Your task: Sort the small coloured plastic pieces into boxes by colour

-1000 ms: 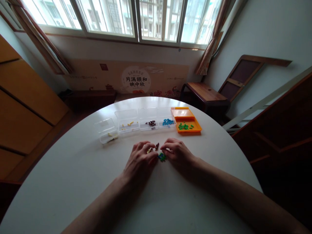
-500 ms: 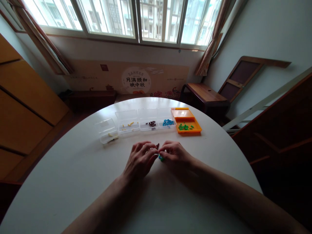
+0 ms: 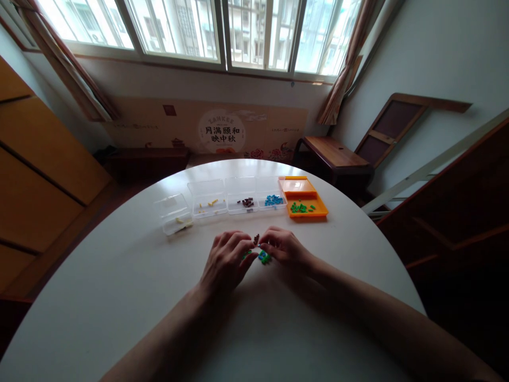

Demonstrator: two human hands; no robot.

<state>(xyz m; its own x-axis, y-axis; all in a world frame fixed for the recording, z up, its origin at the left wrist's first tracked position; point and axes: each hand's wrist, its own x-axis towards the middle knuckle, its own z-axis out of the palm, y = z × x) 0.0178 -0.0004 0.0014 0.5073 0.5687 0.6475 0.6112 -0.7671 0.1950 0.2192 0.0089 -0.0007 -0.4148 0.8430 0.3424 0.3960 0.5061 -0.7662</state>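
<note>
Both my hands rest on a round white table, fingertips meeting over a small pile of coloured beads in green, blue and dark red. My left hand has its fingers curled down onto the beads; what they grip is hidden. My right hand pinches its thumb and fingers together at the pile's right edge, on something too small to make out. Beyond the hands stands a row of small boxes.
The row holds clear boxes with yellow pieces, dark red pieces and blue pieces, then an orange box with green pieces. Windows, a wooden bench and cabinets lie beyond the table.
Both hands drew closer together over the pile; my left fingers now cover the yellowish and dark beads that showed a second ago. The boxes have not moved.
</note>
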